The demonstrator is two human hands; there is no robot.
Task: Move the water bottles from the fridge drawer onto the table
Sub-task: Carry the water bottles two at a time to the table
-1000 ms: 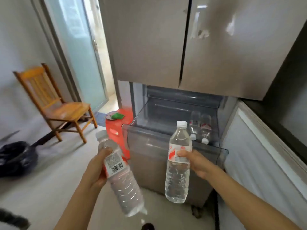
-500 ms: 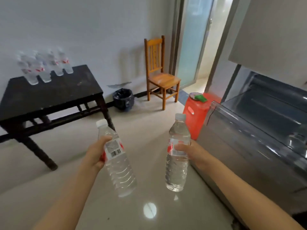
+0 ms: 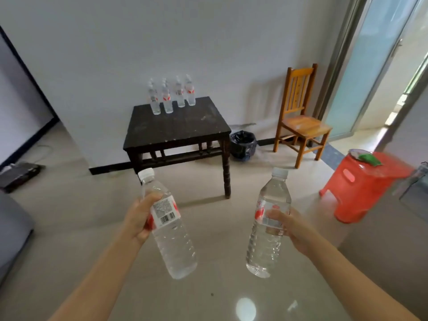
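The left bottle [image 3: 171, 239] is gripped round its labelled middle by the left hand [image 3: 139, 218], with the barcode facing up and the white cap tilted away and to the left. The right bottle [image 3: 266, 239] is nearly upright and leans slightly right, and the right hand [image 3: 287, 228] has its fingers curled round the label. Both bottles are in the air above the floor [image 3: 69, 216], well apart from each other and short of the dark wooden counter [image 3: 180, 128]. A cluster of water bottles [image 3: 171, 96] stands upright along the counter's back edge, towards its back left corner, close to the wall; their number is hard to tell. Just beside the counter's right side is a bin with a black bag [image 3: 243, 144], then a wooden chair [image 3: 301, 121]. A red plastic stool [image 3: 361, 184] stands at the right.
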